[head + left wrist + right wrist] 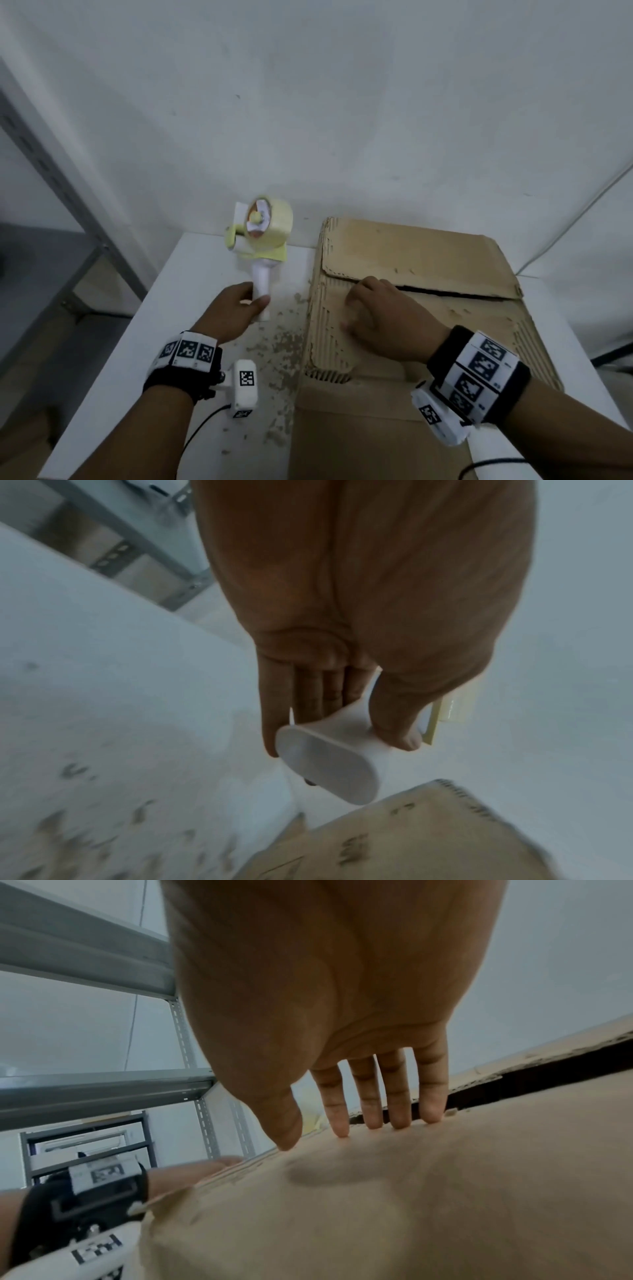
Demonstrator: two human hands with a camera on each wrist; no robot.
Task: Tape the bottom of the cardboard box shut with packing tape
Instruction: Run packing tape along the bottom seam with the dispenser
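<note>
A worn brown cardboard box (424, 260) lies on the white table (144, 359), flaps up, with a dark gap (442, 291) between its two flaps. My right hand (373, 318) rests on the near flap (411, 1191), its straight fingertips (400, 1121) pressing by the gap. A tape dispenser (260, 236) with a yellow frame, a pale tape roll and a white handle (261, 277) lies left of the box. My left hand (236, 308) grips that handle (329, 753), thumb on one side and fingers on the other.
Brown scuff marks (277, 346) cover the table beside the box. A grey metal shelf frame (65, 192) stands at the left. A white wall (342, 102) rises close behind the table. A thin cable (575, 222) runs down the wall at the right.
</note>
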